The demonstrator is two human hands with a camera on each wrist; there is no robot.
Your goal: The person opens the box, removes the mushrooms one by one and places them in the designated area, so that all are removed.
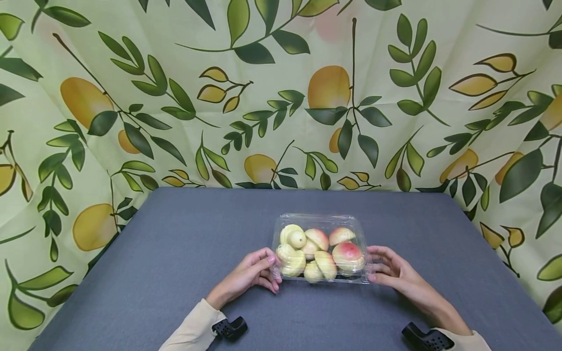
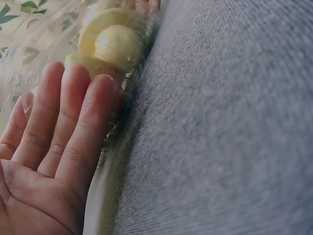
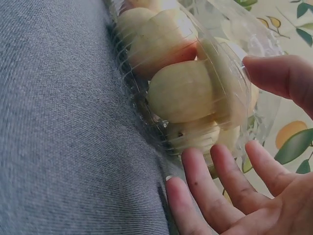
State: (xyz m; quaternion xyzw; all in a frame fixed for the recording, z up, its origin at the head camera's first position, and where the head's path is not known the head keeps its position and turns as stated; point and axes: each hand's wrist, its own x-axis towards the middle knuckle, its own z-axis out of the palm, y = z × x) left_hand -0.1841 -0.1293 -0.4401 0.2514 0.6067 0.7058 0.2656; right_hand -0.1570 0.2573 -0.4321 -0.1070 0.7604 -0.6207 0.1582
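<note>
A clear plastic clamshell box (image 1: 322,220) lies on the table with several peaches (image 1: 349,254) inside, pale yellow with some red blush. At its left end is my left hand (image 1: 250,273); in the left wrist view its fingers (image 2: 73,105) are nearly straight and touch the plastic side. My right hand (image 1: 397,273) is at the right end, fingertips at the box wall. In the right wrist view the right thumb (image 3: 281,76) is by the upper edge of the box, and the other fingers (image 3: 208,191) are spread and slightly bent beside it. Pale fruit (image 3: 183,90) shows through the plastic.
A grey-blue cloth (image 1: 210,229) covers the table. Behind it and at both sides hangs a pale curtain (image 1: 281,161) printed with leaves and yellow fruit. A black wrist device (image 1: 230,328) is worn on each forearm over a light sleeve (image 1: 193,324).
</note>
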